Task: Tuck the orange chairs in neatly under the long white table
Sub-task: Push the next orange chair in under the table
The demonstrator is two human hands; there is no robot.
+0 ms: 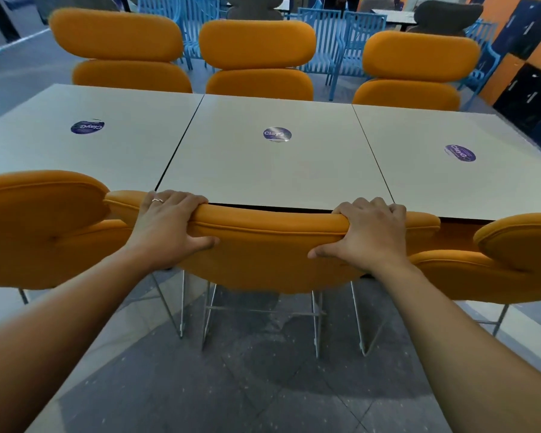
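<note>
The seat of the middle orange chair (263,254) is hidden behind its own backrest and under the long white table (272,170), so how far in it sits cannot be told; only the backrest's top edge shows, close against the table's near edge at 6 o'clock of the tabletop. The fingertips of both hands curl over that top edge and are out of sight. The near chair at 9 o'clock (41,226) and the near chair at 3 o'clock (512,257) are cut off by the frame sides. Thin metal legs (206,310) show below the backrests, crossing so that it is hard to say which belong to chair or table.

The left hand (166,226) clamps the backrest's top edge toward its left end, fingers over the top, thumb pressed on the back face, a ring (157,200) on one finger. The right hand (366,232) grips the same edge toward its right end in the same way.

The backrest is a rounded orange pad with a piped seam along the top. The tabletop is three white panels, each bearing a round purple sticker (277,134). Three more orange chairs (256,57) stand at 12 o'clock across the table, with blue slatted chairs (334,42) behind them.
</note>
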